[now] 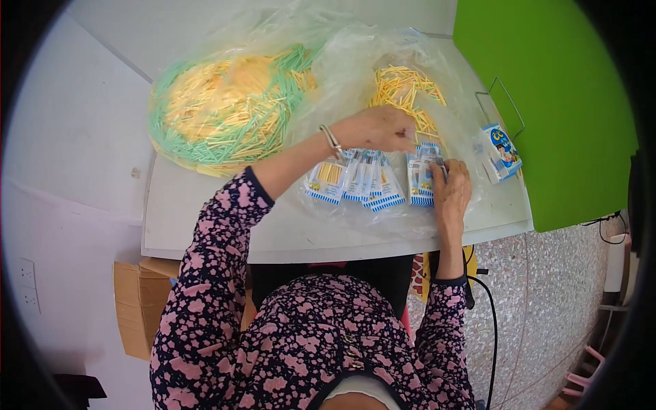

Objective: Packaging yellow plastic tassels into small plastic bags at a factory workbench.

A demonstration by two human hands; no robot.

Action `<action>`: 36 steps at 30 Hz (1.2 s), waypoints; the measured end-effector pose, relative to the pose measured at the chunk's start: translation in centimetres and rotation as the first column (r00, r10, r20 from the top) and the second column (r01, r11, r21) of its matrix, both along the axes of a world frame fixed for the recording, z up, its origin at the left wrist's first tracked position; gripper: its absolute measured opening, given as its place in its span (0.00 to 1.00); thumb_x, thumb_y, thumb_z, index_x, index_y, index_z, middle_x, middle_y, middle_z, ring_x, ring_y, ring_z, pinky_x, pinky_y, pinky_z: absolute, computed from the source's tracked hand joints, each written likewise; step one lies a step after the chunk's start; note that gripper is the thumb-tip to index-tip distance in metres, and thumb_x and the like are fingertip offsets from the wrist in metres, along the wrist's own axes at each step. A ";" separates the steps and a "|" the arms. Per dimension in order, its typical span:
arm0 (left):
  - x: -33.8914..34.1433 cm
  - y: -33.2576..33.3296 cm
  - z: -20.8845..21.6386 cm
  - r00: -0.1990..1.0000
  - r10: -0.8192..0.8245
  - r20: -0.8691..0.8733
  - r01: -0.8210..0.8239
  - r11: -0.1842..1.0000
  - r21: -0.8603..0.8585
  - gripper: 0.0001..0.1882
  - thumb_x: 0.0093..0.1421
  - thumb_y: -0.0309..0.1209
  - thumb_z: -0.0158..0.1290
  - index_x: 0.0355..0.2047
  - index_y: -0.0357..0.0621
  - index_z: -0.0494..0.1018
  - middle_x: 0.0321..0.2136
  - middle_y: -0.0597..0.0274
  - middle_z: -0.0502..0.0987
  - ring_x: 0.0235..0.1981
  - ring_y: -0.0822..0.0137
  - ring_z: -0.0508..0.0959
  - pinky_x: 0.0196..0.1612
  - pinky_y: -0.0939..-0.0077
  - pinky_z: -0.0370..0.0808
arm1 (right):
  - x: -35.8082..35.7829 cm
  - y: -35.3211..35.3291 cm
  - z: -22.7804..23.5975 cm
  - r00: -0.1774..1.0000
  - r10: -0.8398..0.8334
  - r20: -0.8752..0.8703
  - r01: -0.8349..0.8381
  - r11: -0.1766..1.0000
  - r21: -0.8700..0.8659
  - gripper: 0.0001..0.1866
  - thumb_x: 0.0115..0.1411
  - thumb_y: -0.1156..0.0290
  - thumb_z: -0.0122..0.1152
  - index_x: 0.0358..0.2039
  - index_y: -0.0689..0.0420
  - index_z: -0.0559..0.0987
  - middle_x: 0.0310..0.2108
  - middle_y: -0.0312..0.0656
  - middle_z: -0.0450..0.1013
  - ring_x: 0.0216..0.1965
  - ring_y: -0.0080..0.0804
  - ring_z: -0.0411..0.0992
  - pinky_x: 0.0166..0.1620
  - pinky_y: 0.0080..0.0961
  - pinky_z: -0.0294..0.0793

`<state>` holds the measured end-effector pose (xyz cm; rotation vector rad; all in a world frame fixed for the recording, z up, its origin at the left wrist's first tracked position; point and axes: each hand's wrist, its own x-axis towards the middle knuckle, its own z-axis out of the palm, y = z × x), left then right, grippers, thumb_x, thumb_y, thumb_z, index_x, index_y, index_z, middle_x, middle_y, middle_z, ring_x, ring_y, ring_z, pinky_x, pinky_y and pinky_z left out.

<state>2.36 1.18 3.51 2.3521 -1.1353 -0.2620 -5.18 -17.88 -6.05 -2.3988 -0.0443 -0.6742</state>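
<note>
My left hand [386, 128] is closed with its fingertips pointing right, beside a loose pile of thin yellow sticks [403, 89] on clear plastic. Whatever it pinches is too small to make out. My right hand [452, 188] grips a small stack of blue-and-white packets [420, 179] at its right edge, thumb on top. Just left of that stack, several more blue-and-white packets with clear windows [383, 188] lie fanned out and overlapping. Through the window of the leftmost packet [328, 175], a row of sticks shows.
At the back left sits a large clear bag [225, 113] full of yellow and green sticks. A blue, yellow and white box [502, 152] stands at the right, by a wire stand [509, 102] and a green panel [553, 89]. Below the table's left side is a cardboard box [140, 304].
</note>
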 end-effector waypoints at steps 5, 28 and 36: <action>0.4 -2.5 -2.4 0.996 0.024 0.085 -0.013 0.991 -0.130 0.18 0.49 0.43 0.55 0.28 0.38 0.71 0.24 0.56 0.73 0.28 0.62 0.73 0.33 0.72 0.69 | -0.7 0.5 2.2 0.995 0.080 0.066 -0.094 0.965 0.245 0.08 0.50 0.74 0.59 0.29 0.64 0.72 0.28 0.47 0.69 0.32 0.39 0.68 0.36 0.29 0.67; -1.6 -1.5 -2.4 0.984 0.176 0.038 -0.145 0.899 -0.414 0.07 0.52 0.28 0.52 0.30 0.37 0.72 0.20 0.57 0.72 0.22 0.68 0.71 0.29 0.77 0.68 | -0.2 0.7 2.7 0.854 0.510 -0.105 -0.213 0.526 0.824 0.08 0.57 0.70 0.57 0.30 0.62 0.75 0.23 0.28 0.70 0.23 0.10 0.62 0.26 0.10 0.62; 1.9 -1.4 -2.3 0.990 0.136 -0.045 -0.144 0.956 -0.254 0.12 0.55 0.36 0.51 0.24 0.39 0.70 0.18 0.53 0.70 0.19 0.62 0.68 0.26 0.71 0.65 | -0.1 0.9 1.0 0.922 0.381 -0.077 -0.246 0.725 0.643 0.13 0.59 0.71 0.53 0.19 0.60 0.67 0.15 0.26 0.58 0.19 0.12 0.51 0.20 0.14 0.53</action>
